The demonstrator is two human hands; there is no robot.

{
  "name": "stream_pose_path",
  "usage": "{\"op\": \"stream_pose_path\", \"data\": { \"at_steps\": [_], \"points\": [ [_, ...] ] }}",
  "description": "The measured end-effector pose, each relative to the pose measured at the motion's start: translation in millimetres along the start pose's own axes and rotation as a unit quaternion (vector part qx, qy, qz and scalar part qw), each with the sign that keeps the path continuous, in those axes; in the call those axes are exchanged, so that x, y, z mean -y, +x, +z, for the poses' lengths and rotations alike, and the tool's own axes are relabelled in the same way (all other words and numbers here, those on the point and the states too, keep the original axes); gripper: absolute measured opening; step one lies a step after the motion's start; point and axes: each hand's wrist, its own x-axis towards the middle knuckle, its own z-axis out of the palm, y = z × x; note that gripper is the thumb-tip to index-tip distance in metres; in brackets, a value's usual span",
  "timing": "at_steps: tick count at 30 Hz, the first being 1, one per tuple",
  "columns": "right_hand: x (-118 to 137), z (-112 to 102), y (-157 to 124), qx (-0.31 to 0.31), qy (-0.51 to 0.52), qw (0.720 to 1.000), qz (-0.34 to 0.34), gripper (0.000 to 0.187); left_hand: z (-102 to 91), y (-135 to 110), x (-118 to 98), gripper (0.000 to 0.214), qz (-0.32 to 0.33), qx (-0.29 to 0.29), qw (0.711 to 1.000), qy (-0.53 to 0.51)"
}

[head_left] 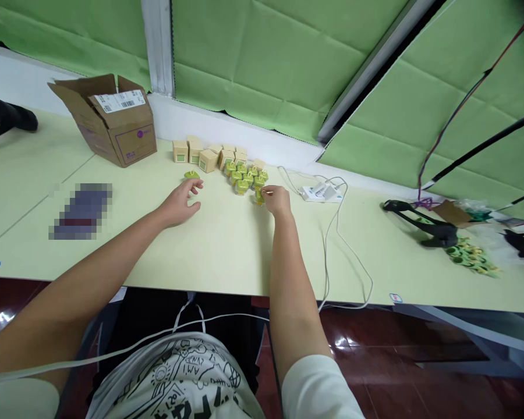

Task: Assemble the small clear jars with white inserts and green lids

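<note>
My left hand (180,205) hovers over the pale table with thumb and fingers apart, holding nothing. Just beyond its fingertips lies a small green piece (191,174). With finger and thumb together, my right hand (278,201) pinches a small green-topped container (259,196) at the front right of a cluster. The cluster holds several alike green-topped clear containers (241,185) with loops on top. Behind them and to their left stand several small cardboard boxes (207,160) with green labels. What the containers hold is too small to make out.
An open cardboard carton (131,137) stands at the back left, a blurred-out dark item (82,212) in front of it. To the right are a white power strip (321,193) with trailing cables, a black strap-like object (423,224) and a pile of green pieces (471,256).
</note>
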Motion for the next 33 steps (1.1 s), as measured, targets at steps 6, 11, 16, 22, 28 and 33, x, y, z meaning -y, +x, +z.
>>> {"op": "stream_pose_path", "data": {
  "at_steps": [6,11,16,22,28,33],
  "points": [
    [3,18,25,-0.003,-0.003,0.999,-0.035,0.032,-0.5,0,2,0.06,0.002,-0.006,1.0,0.007],
    [7,24,30,-0.014,-0.012,0.998,-0.052,0.032,-0.5,0,3,0.058,0.002,-0.002,1.0,0.006],
    [9,28,30,-0.021,-0.018,0.998,-0.054,0.03,1.1,0,5,0.058,0.0,0.008,1.0,0.009],
    [13,31,26,-0.024,-0.004,0.999,-0.047,0.031,0.2,0,2,0.056,0.005,0.002,1.0,0.01],
    [28,-8,18,-0.09,0.033,0.994,-0.055,0.038,-7.0,9,11,0.042,-0.015,-0.149,0.986,0.073],
    [50,-23,-4,-0.196,0.095,0.975,-0.044,0.041,-9.1,23,37,0.066,-0.071,-0.162,0.98,0.09]
  ]
}}
